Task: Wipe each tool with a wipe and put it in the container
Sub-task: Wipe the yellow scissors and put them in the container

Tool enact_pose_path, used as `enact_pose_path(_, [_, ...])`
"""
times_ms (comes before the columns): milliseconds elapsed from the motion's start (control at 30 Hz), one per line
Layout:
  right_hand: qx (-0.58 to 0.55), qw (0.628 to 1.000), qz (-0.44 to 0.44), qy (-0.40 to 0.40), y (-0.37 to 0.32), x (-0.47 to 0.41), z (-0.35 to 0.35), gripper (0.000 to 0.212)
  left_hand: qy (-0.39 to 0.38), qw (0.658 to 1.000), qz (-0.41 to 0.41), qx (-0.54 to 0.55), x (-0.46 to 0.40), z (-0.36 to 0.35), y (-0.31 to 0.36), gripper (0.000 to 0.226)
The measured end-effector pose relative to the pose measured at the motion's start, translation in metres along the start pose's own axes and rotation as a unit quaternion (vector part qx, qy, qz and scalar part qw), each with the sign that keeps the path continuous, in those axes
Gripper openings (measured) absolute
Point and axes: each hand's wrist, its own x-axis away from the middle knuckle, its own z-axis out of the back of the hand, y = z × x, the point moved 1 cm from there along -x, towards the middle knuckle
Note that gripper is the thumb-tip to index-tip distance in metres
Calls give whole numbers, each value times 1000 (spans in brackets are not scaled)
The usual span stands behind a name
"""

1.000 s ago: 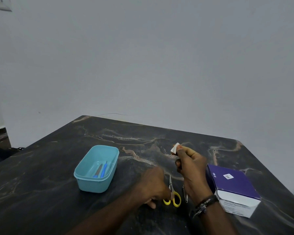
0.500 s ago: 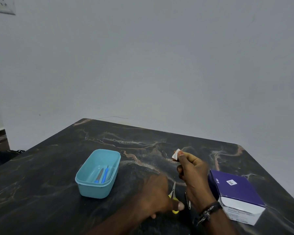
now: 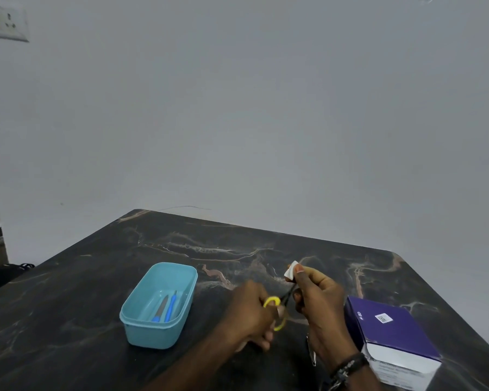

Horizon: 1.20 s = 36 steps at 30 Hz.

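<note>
The left hand (image 3: pixel 249 311) is gripping the yellow-handled scissors (image 3: pixel 277 309), blades slanting up-right toward the right hand (image 3: pixel 319 297), which is pinching a small white wipe (image 3: pixel 291 270); the turquoise plastic container (image 3: pixel 141 331) is sitting leftward.

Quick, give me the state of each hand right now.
Left hand: closed on the yellow-handled scissors.
Right hand: closed, pinching a white wipe against the scissors' blades.

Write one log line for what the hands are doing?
left hand: holds scissors | right hand: holds wipe | tub: two tools
</note>
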Motion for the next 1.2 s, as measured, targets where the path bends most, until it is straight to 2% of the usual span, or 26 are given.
enact_pose_path(67, [-7, 1000, 6, 9, -1, 0, 1, 22, 55, 994, -30, 91, -7, 6, 4, 18])
enact_pose_path(167, [-2, 1000, 11, 11, -2, -1, 2, 20, 84, 972, -56, 211, -13, 11, 10, 14])
enact_pose_path(300, [22, 1000, -3, -16, 1, -1, 0, 13, 99, 951, -78, 282, -13, 9, 1, 21])
enact_pose_path(433, [55, 995, -16, -83, 3, 4, -4, 15, 96, 953, -72, 278, -14, 8, -6, 22])
enact_pose_path(600, [63, 990, -33, -121, 1, 11, -7, 14, 64, 964, -79, 245, -10, 13, -9, 27])
enact_pose_path(767, [57, 988, -34, -141, 4, 13, -10, 17, 87, 959, -62, 261, -9, 18, -8, 37])
enact_pose_path(900, [38, 987, -41, -149, 6, 12, -12, 19, 93, 960, -55, 258, -7, 21, -8, 20])
enact_pose_path(1033, [24, 986, -43, -160, 4, 11, -11, 19, 91, 957, -62, 268, -8, 22, -7, 14])
enact_pose_path(1200, [17, 982, -51, -181, 1, 12, -10, 21, 129, 928, -79, 340, -13, 33, -6, 5])
